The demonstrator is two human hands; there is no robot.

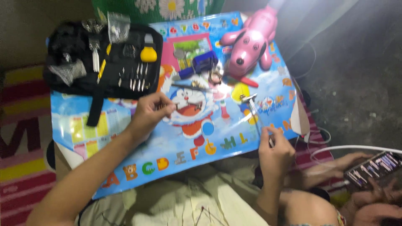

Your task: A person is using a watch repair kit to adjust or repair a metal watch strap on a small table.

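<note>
Tweezers (253, 109) lie on the right of the blue picture table (167, 146), their handle pinched tight by the right hand (274, 152). On the left, the left hand (150, 111) is closed on something tiny near the black tool case (104, 58), maybe to keep it safe.

A pink toy dog (248, 44) sits at the upper right of a blue cartoon table (167, 155). A black tool case (104, 60) lies open at the upper left. In the lower right corner, another person's hand holds a phone (372, 167).
</note>
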